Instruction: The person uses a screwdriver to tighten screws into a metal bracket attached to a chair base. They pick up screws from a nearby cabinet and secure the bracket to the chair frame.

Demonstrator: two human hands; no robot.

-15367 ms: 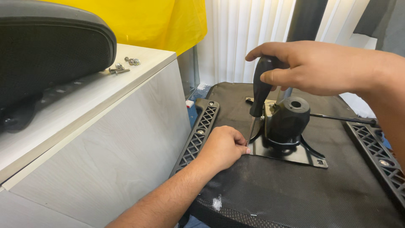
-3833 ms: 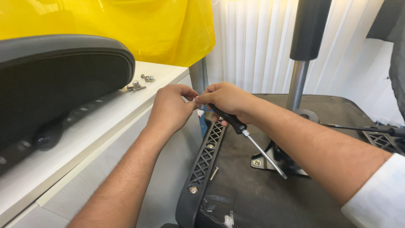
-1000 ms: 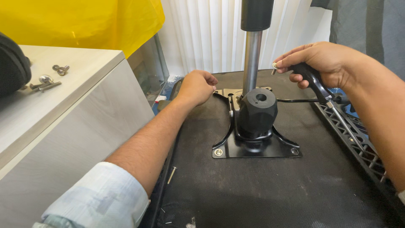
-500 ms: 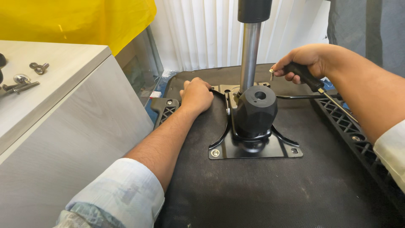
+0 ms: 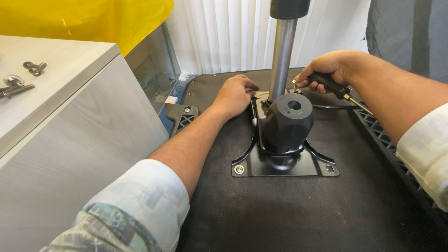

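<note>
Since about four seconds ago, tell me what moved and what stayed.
Both hands left the seat's side rail: the left hand now rests beside the metal column, and the right hand, still gripping the screwdriver, moved behind the black mechanism. The base plate stays on the seat.

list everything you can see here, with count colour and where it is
mounting plate: 1, black metal, flat on the dark seat underside, centre
mechanism housing: 1, black, standing on the plate
gas cylinder: 1, silver with a black top, upright behind the housing
seat underside: 1, black fabric, fills the lower centre
side brackets: 2, black ribbed plastic, left and right edges of the seat
screwdriver: 1, black handle, in the right hand
cabinet: 1, pale wood grain, left
bolts: a few, silver, on the cabinet top
sheet: 1, yellow, top left
blinds: white, vertical, behind
left hand: resting at the plate's far left corner
right hand: gripping the screwdriver
</note>
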